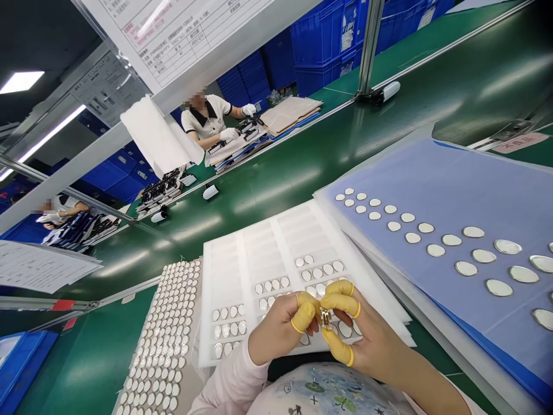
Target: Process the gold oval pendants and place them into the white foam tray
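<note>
Left hand [276,328] and right hand [371,340], in yellow finger cots [303,317], pinching a small metal part [325,318] over a white foam tray [254,253] of oval metal discs [272,282]. Blue sheet [432,173] of larger discs [484,256] at right; green conveyor belt [432,109] beyond.

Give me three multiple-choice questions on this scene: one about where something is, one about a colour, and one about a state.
1. Where is the small metal part?
A) On the green belt
B) Pinched between both hands
C) Inside a blue crate

2. What colour are the finger cots?
A) Blue
B) White
C) Yellow

3. How are the hands of the co-worker in the collared white shirt covered?
A) White gloves
B) Not covered
C) Yellow finger cots

Answers:
1. B: the left hand and right hand grip it above the white foam tray.
2. C: yellow covers fingers on both hands.
3. A: white gloves show on both hands.
</note>
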`<state>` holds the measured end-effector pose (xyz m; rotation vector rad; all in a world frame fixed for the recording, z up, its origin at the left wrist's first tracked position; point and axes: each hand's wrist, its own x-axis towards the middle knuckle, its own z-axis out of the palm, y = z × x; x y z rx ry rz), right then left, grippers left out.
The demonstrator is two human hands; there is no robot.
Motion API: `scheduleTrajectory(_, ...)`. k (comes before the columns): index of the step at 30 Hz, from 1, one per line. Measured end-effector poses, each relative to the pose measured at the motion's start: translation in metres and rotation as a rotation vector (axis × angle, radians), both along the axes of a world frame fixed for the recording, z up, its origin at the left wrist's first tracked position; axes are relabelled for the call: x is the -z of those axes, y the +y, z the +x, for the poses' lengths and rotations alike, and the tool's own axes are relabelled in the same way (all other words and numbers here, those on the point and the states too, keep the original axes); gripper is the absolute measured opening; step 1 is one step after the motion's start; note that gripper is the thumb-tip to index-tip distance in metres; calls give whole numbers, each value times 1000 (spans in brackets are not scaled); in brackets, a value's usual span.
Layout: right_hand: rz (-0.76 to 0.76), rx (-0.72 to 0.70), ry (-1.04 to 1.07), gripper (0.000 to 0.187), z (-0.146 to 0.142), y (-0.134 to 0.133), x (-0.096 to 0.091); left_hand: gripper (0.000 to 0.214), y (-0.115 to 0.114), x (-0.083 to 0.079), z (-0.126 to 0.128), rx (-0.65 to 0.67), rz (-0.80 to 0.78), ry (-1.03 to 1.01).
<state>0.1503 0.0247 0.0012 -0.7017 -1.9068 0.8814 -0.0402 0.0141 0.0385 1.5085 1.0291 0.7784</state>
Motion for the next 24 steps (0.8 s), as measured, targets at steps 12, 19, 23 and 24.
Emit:
scheduleTrajectory(12, 70, 12, -152, 39, 1, -1, 1, 17, 6, -10, -8, 37, -84, 153)
scheduleTrajectory(19, -203, 247, -111, 19, 10, 6, 12, 27, -1, -1, -2, -73, 379, 358)
scheduleTrajectory(23, -391, 95, -49, 12, 16, 7, 10, 31, -5, 2, 0, -78, 572, 368)
scheduleTrajectory(24, -424, 68, -37, 13, 16, 7, 9, 33, -5, 2, 0, -76, 605, 369)
